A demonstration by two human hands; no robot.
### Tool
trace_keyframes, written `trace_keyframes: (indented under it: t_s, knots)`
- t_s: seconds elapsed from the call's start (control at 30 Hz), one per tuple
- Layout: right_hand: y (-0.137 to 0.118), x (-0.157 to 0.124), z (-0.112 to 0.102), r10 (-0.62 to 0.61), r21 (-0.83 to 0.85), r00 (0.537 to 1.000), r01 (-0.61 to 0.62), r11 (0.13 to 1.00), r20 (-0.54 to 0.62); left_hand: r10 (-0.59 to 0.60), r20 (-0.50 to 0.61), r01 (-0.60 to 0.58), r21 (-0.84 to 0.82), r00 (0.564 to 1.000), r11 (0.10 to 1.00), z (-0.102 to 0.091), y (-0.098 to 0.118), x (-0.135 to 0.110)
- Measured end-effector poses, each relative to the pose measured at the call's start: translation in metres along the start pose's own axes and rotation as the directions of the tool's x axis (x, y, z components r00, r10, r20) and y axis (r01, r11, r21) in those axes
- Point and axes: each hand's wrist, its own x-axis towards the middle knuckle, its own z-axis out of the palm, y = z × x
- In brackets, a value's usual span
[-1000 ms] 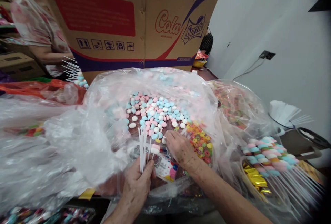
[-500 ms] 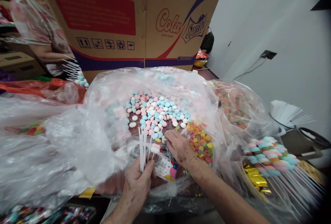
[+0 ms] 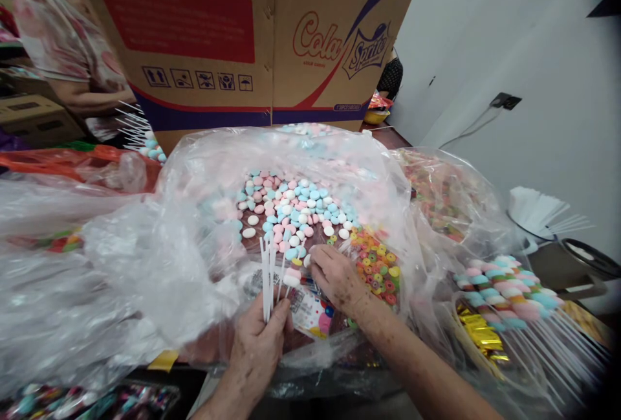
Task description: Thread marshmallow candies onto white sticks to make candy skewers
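In my left hand [image 3: 259,336], closed, is a bunch of thin white sticks [image 3: 266,277] standing upright. One stick leans right and carries a pink-and-white marshmallow [image 3: 292,276] with a yellow gummy ring [image 3: 296,263] above it. My right hand [image 3: 339,281] is just to the right, its fingertips pinched at a white marshmallow [image 3: 307,261]; the thumb is partly hidden. Pink, blue and white marshmallows [image 3: 301,206] spill from a clear plastic bag [image 3: 213,154] beyond both hands. Gummy rings [image 3: 378,265] lie to the right of my right hand. A printed packet [image 3: 310,313] is under the hands.
A tall cardboard box [image 3: 194,12] stands behind the bag. Finished candy skewers [image 3: 509,290] lie at right, near gold ties [image 3: 482,332] and a container of white sticks [image 3: 533,213]. More plastic bags [image 3: 87,284] cover the left. Another person's arm [image 3: 92,96] shows behind the box.
Both hands stay almost in place, and the sticks and marshmallows look the same. The view has shifted very slightly; the other person's arm at the back left has moved a little.
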Motion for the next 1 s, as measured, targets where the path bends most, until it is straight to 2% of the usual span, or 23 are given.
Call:
trace_keyframes:
  t_s: [0.27,0.37,0.43,0.47,0.5,0.57,0.6,0.63,0.7,0.8,1.0]
  knots:
    - [-0.012,0.001,0.004,-0.011,-0.264,0.998,0.026,0.964,0.058,0.023,0.01,-0.023,0.018,1.0,1.0,-0.002,-0.003,0.001]
    - [-0.009,0.003,0.009,0.038,-0.163,0.999,-0.038,0.986,-0.005,0.042,0.023,-0.043,0.045,0.999,0.998,-0.003,-0.007,0.002]
    - [-0.004,0.006,0.008,0.197,0.051,0.977,-0.193,0.98,-0.082,0.047,0.027,-0.049,0.061,0.999,0.997,-0.004,-0.009,0.002]
    - [-0.002,0.008,0.006,0.319,0.21,0.942,-0.294,0.933,-0.099,0.047,0.03,-0.049,0.07,0.998,0.996,-0.003,-0.01,0.002]
    - [0.0,0.01,0.002,0.45,0.388,0.889,-0.385,0.837,-0.089,0.053,0.028,-0.055,0.085,0.998,0.995,-0.003,-0.01,0.002]
    - [0.0,0.015,-0.009,0.643,0.707,0.766,-0.466,0.532,0.021,0.087,0.024,-0.09,0.136,0.996,0.987,-0.003,-0.009,0.002]
    - [-0.002,0.017,-0.015,0.682,0.812,0.725,-0.453,0.368,0.096,0.115,0.022,-0.117,0.166,0.993,0.979,-0.003,-0.008,0.002]
    - [-0.004,0.019,-0.022,0.694,0.878,0.703,-0.421,0.228,0.157,0.139,0.034,-0.143,0.2,0.99,0.969,-0.003,-0.007,0.002]
    - [-0.008,0.023,-0.033,0.673,0.931,0.701,-0.362,0.049,0.237,0.176,0.065,-0.187,0.261,0.982,0.947,-0.003,-0.005,0.002]
    - [-0.012,0.024,-0.041,0.645,0.941,0.711,-0.334,-0.044,0.282,0.19,0.112,-0.215,0.297,0.975,0.93,-0.003,-0.001,0.001]
    - [-0.011,0.022,-0.039,0.626,0.943,0.722,-0.324,-0.073,0.296,0.18,0.099,-0.202,0.311,0.979,0.929,-0.002,0.004,0.0]
